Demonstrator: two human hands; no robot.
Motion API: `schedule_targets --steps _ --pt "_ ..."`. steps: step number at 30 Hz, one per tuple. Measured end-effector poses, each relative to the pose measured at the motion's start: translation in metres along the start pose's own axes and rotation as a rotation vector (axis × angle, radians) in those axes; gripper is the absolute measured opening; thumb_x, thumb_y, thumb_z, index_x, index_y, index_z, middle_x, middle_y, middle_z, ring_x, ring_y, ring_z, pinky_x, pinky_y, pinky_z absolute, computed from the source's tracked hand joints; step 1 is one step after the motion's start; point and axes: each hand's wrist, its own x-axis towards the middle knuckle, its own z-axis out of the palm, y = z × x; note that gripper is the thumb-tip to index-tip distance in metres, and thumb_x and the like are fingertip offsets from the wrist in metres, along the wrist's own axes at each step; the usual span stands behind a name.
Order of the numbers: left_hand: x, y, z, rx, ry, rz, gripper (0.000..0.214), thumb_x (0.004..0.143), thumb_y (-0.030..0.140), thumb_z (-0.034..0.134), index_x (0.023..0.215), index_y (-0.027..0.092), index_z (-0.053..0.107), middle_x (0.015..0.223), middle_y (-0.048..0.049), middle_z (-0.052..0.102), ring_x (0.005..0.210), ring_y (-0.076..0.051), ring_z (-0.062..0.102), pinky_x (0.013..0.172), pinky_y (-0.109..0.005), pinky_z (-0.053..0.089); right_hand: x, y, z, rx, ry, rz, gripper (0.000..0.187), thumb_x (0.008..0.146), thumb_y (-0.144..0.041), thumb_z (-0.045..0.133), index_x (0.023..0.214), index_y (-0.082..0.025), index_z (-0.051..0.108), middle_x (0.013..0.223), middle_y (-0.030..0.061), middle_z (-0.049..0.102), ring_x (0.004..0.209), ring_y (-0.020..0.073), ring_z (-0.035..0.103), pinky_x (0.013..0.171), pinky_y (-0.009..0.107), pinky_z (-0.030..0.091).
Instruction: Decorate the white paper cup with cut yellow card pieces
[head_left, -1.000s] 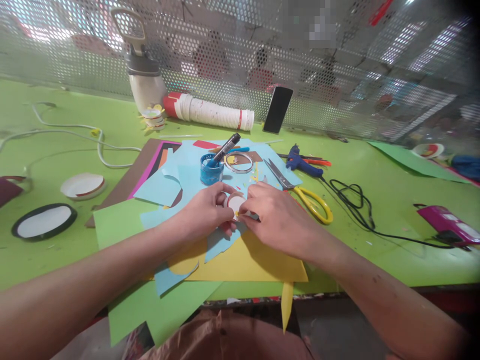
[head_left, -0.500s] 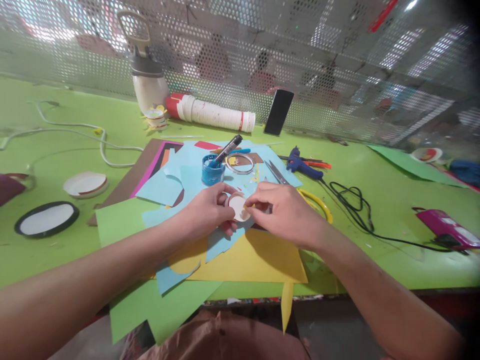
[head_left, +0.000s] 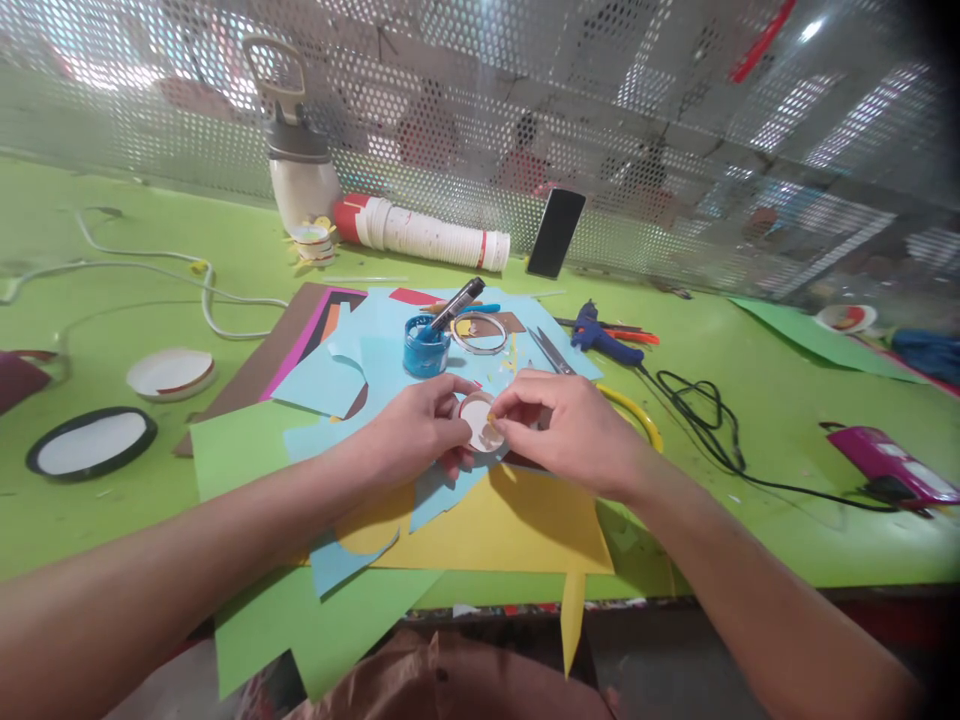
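Note:
A small white paper cup, its round face turned up toward me, is held over the pile of coloured paper. My left hand grips its left side, thumb in front and fingers around behind. At the cup's right edge my right hand is closed in a pinch on a tiny yellow piece, which its fingertips mostly hide. Just beyond my hands stand a blue jar with a black marker leaning in it, a clear tape ring and scissors.
Yellow paper and light blue sheets lie beneath my hands. A blue glue gun with a black cord lies to the right, near yellow scissor handles. Stacked paper cups, a bottle and a phone line the back screen.
Both hands keep their hold on the cup with only slight finger movement. The whole view has shifted a little as my head moved.

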Motion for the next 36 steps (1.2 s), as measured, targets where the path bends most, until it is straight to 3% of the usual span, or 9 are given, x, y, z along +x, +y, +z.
schedule_targets --steps 5,21,27,36 --pt "0.0 -0.003 -0.003 0.01 -0.029 0.022 0.04 0.072 0.005 0.051 0.111 0.013 0.048 0.057 0.0013 0.061 0.044 -0.013 0.056 0.047 -0.026 0.046 0.0 0.0 0.0 -0.018 0.032 -0.026 0.011 0.073 -0.007 0.06 0.072 -0.015 0.067 0.071 -0.0006 0.058 0.064 0.0102 0.053 0.059 0.024 0.041" --pt "-0.001 0.0 -0.001 -0.081 -0.061 0.036 0.031 0.071 0.02 0.062 0.099 0.013 0.052 0.07 -0.0026 0.062 0.052 -0.013 0.056 0.051 -0.028 0.046 -0.003 0.003 0.009 -0.144 0.178 -0.18 0.007 0.077 -0.009 0.066 0.075 -0.015 0.069 0.071 0.0007 0.05 0.069 0.0145 0.05 0.061 0.028 0.039" --pt "0.0 0.0 0.0 -0.042 -0.012 0.043 0.03 0.072 0.017 0.062 0.1 0.013 0.052 0.072 -0.0002 0.061 0.047 -0.009 0.054 0.051 -0.026 0.044 -0.004 0.003 0.011 -0.163 0.165 -0.205 0.01 0.079 -0.011 0.065 0.071 -0.016 0.067 0.071 0.0005 0.048 0.074 0.0158 0.049 0.064 0.028 0.038" --pt "0.001 -0.004 -0.002 -0.093 -0.02 0.044 0.03 0.071 0.009 0.06 0.1 0.013 0.052 0.066 -0.0005 0.062 0.052 -0.011 0.055 0.052 -0.025 0.047 0.001 0.001 0.002 0.17 0.151 -0.039 0.009 0.081 -0.018 0.061 0.073 -0.016 0.064 0.075 0.0006 0.058 0.067 0.0118 0.054 0.06 0.026 0.042"
